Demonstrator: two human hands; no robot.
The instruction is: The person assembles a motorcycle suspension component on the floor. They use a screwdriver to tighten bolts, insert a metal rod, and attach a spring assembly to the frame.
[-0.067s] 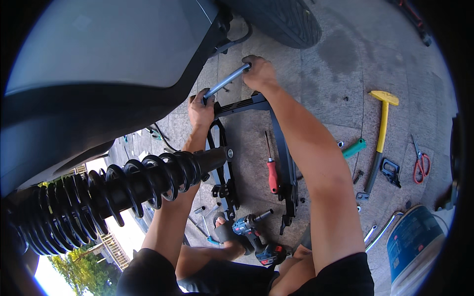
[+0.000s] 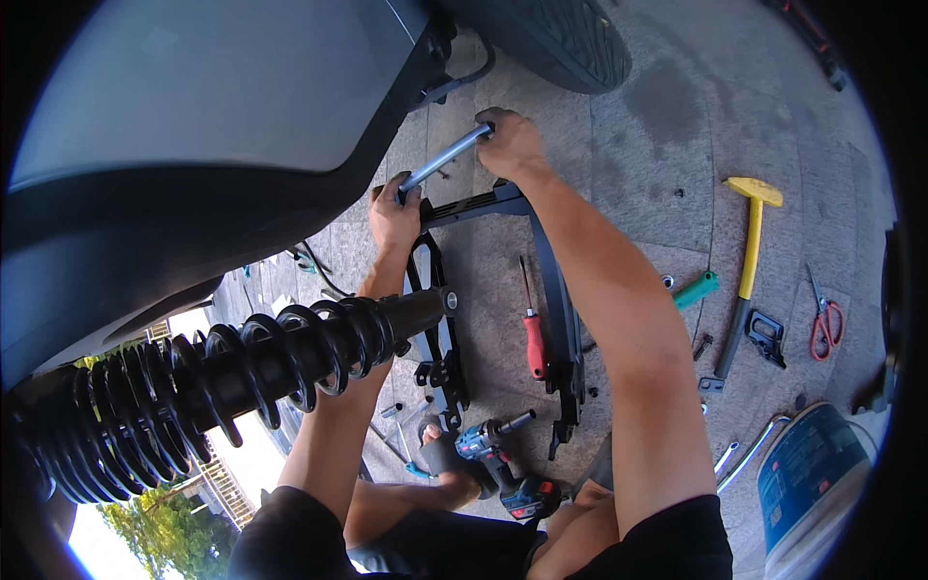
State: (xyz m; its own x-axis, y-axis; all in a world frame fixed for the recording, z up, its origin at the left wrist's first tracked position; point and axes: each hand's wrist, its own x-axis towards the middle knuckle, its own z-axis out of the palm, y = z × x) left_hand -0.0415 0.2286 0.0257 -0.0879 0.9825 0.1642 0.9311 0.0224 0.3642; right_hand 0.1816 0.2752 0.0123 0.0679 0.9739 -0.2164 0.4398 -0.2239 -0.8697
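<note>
A silver metal tube (image 2: 446, 160) slants between my two hands above the far end of a black metal frame (image 2: 478, 205). My left hand (image 2: 394, 215) is closed round the tube's lower left end, close to the frame's left corner. At the upper right end, the fingers of my right hand (image 2: 510, 143) wrap round the tube. Both tube ends are partly hidden by my fingers. The frame's two long sides run back toward me, with a red-handled screwdriver (image 2: 535, 338) lying between them.
A black coil-spring shock absorber (image 2: 290, 358) juts in from the left, under a grey vehicle panel (image 2: 213, 87). A tyre (image 2: 551, 39) stands ahead. Near my legs lies a cordless impact driver (image 2: 498, 464). To the right are a yellow hammer (image 2: 752, 227), scissors (image 2: 825, 329) and a blue bucket (image 2: 812, 474).
</note>
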